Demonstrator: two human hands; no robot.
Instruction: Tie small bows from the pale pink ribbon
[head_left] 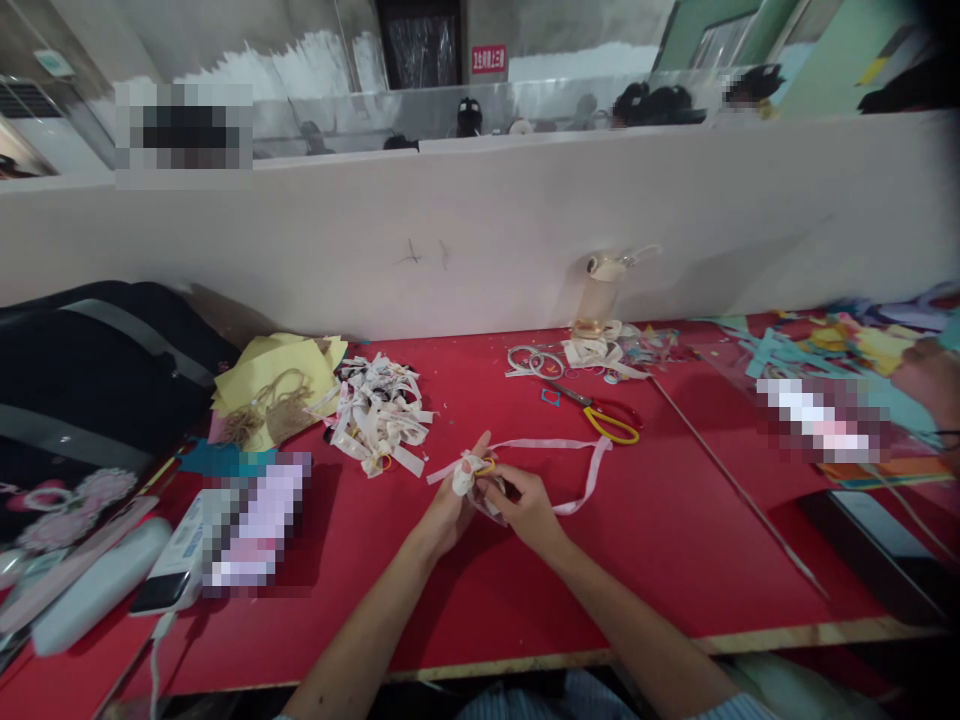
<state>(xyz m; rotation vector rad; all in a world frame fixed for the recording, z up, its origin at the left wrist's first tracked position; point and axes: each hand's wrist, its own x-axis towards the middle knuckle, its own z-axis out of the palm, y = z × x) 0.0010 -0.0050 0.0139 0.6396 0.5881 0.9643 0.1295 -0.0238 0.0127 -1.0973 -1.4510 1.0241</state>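
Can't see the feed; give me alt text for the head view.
The left hand and right hand hold pale fabric over a red table, with pink ribbon looping out rightward. Beyond lie a fabric pile, left, and scissors, right; a bottle stands by the partition.

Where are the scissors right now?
Head view, right of centre: the scissors lie on the red tabletop, beyond the pink ribbon and the right hand, on the near side of the bottle.
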